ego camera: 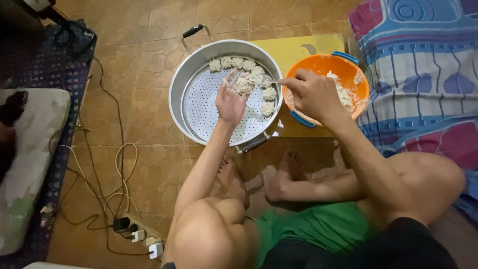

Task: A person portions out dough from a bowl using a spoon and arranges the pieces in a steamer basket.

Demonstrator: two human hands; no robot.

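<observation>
1. Over the steamer pot [179, 82], near the far right of its perforated tray [209, 107], my left hand [230, 99] is held palm up, fingers loosely cupped around a lump of white dough [244, 84] resting on the fingertips.
2. My right hand [312, 94] is clenched around the handle of a metal spoon [268, 79]; the spoon tip touches the lump in my left hand.
3. Shaped dough pieces [231, 63] sit on the tray in an arc along its far and right edge; two more [269, 101] lie along the right edge, just beside my left hand. The near and left part of the tray is bare perforated metal.
4. The pot stands on the tiled floor [149, 164]. It has a black-gripped handle at the far rim and another at the near right rim.
5. An orange bowl [323, 65] with blue handles stands just right of the pot, on a yellow board [294, 50]. White dough clings to its inner wall; my right hand covers its left rim.
6. I sit cross-legged, both feet just near of the pot.
7. At the near left of the floor lies a power strip [142, 234] with looped cables; a patterned cloth [418, 74] lies at the right.
</observation>
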